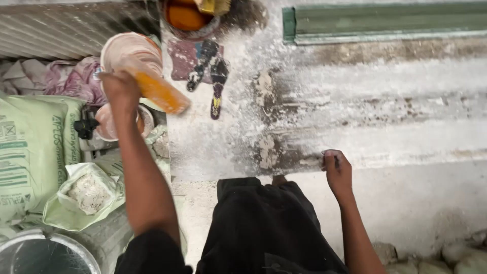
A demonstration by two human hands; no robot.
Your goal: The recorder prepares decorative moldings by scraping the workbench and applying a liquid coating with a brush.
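My left hand [117, 87] is raised at the upper left and grips a blurred orange, paint-smeared tool [161, 93], held over the left edge of a dusty white board [355, 101]. Close behind that hand is a round pale lid or bowl [131, 50]. My right hand [336, 167] rests with curled fingers on the near edge of the board, touching its surface by a patch of grey filler [266, 147]; I cannot tell if it holds anything. Two dirty putty knives [215, 76] lie on the board near its far left corner.
An orange-filled bucket [190, 18] stands at the top. Green sacks [30, 152], an open bag of white powder [89, 193] and a metal pail [45, 253] crowd the left. A green frame [385, 23] lies top right. Rubble [446, 256] sits bottom right.
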